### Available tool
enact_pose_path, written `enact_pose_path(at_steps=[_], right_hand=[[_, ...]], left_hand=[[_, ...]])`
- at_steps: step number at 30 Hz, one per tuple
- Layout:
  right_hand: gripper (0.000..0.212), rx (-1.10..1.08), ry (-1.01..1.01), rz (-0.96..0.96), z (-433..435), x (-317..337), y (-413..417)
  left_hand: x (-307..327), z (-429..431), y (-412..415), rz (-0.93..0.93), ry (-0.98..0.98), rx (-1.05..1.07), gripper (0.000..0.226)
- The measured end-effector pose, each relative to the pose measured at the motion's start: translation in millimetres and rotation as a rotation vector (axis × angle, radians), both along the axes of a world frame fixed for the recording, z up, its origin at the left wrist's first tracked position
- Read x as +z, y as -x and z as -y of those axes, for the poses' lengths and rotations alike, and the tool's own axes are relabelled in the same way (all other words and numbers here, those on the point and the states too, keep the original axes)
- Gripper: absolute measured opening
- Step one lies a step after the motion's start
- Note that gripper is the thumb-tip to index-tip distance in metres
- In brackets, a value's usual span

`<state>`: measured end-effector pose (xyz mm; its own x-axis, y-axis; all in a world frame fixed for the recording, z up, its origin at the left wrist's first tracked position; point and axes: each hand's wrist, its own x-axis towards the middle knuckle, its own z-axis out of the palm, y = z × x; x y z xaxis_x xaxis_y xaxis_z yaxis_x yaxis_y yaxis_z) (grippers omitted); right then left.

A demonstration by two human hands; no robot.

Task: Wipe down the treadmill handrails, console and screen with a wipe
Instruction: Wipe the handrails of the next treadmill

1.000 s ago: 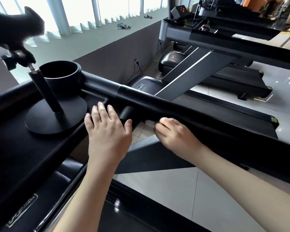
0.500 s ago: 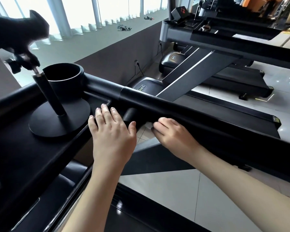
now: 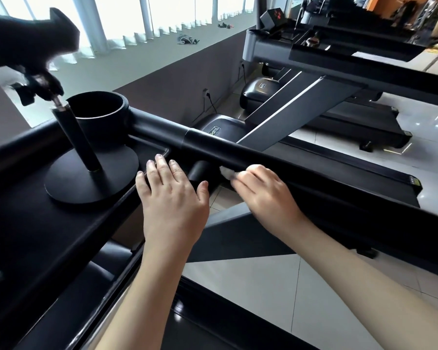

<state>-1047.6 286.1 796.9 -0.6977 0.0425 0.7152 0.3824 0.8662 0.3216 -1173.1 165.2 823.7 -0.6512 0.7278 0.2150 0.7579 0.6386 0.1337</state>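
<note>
A black treadmill handrail [image 3: 276,157] runs from the console tray [image 3: 36,223] down to the right. My left hand [image 3: 172,198] lies flat with straight fingers on the tray's edge, beside a short black grip stub [image 3: 199,173]. My right hand [image 3: 263,190] pinches a small white wipe [image 3: 226,173] and holds it against the underside of the handrail, just right of the stub. Most of the wipe is hidden by my fingers.
A black stand with a round base [image 3: 91,178] and a post sits on the tray next to a cup holder [image 3: 96,114]. A dark blurred device [image 3: 28,46] tops the post. A neighbouring treadmill [image 3: 326,79] stands to the right, on a tiled floor [image 3: 263,286].
My right hand has slid a little along the handrail's underside and the white wipe now shows at its fingertips. My left hand has stayed on the tray edge.
</note>
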Motion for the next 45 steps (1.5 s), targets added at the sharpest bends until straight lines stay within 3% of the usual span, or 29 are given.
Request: enact_pose_path(at_steps=[4,9,15,19,21,27,31,33,37,45], right_hand=[[0.022,0.02,-0.009,0.095,2.1,-7.9,-0.8],[0.019,-0.073,0.061,-0.159,-3.0,21.2,14.7],[0.021,-0.081,-0.073,0.073,2.7,13.6,-3.7],[0.016,-0.073,0.269,-0.241,-11.5,36.4,18.9],[0.016,-0.045,0.423,-0.302,-16.1,42.3,30.0],[0.02,0.045,0.341,-0.165,-6.7,37.9,4.1],[0.012,-0.058,0.591,-0.275,-16.8,51.3,38.3],[0.01,-0.052,0.55,-0.227,-15.7,45.9,37.6],[0.029,0.121,0.389,-0.066,-6.1,46.4,10.0],[0.021,0.141,0.519,-0.038,-13.0,57.2,57.3]], left_hand=[[-1.5,1.1,-1.7,-0.036,-0.048,-0.002,0.093],[-5.3,-0.7,-0.3,-0.054,-0.062,-0.005,0.09],[-10.9,-1.4,0.3,-0.086,-0.105,0.001,0.078],[-9.8,-2.2,1.8,-0.11,-0.101,-0.005,0.074],[-9.7,-1.9,2.2,-0.115,-0.1,-0.003,0.074],[-8.2,-1.2,0.1,-0.111,-0.088,-0.002,0.074],[-8.0,-1.1,0.1,-0.116,-0.092,0.016,0.075],[-9.7,-1.1,-1.9,-0.119,-0.095,0.013,0.075],[-8.3,-0.7,-2.1,-0.1,-0.092,0.014,0.076],[-5.3,-0.1,-3.2,-0.04,-0.097,0.009,0.075]])
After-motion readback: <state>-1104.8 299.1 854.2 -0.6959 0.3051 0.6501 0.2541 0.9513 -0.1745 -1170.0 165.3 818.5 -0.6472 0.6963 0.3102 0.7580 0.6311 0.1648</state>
